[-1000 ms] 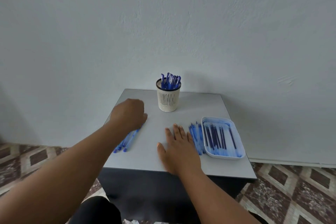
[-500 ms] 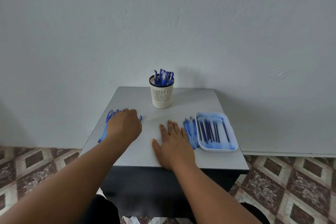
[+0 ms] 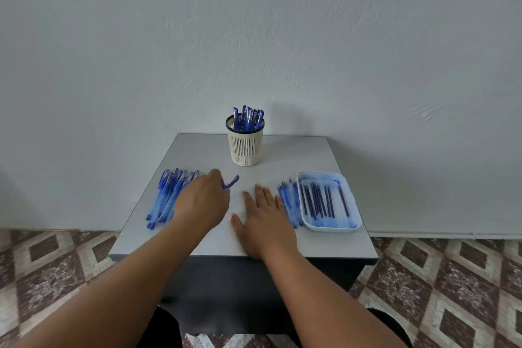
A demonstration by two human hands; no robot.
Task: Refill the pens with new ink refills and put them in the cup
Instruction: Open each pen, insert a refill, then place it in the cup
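Head view: left hand (image 3: 202,203) curls round one pen (image 3: 231,181), lifting it off the pile of pens (image 3: 166,198) beneath it.
Right hand (image 3: 264,220): flat, fingers spread, beside loose refills (image 3: 289,203) for quick reach.
Cup (image 3: 245,147): beyond both hands, awaiting finished pens.

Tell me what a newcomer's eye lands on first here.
First, the cream slotted cup bristling with blue pens at the back of the grey table. Then the left hand gripping one pen beside a pile of pens, while the right hand rests flat next to the white tray of dark refills.
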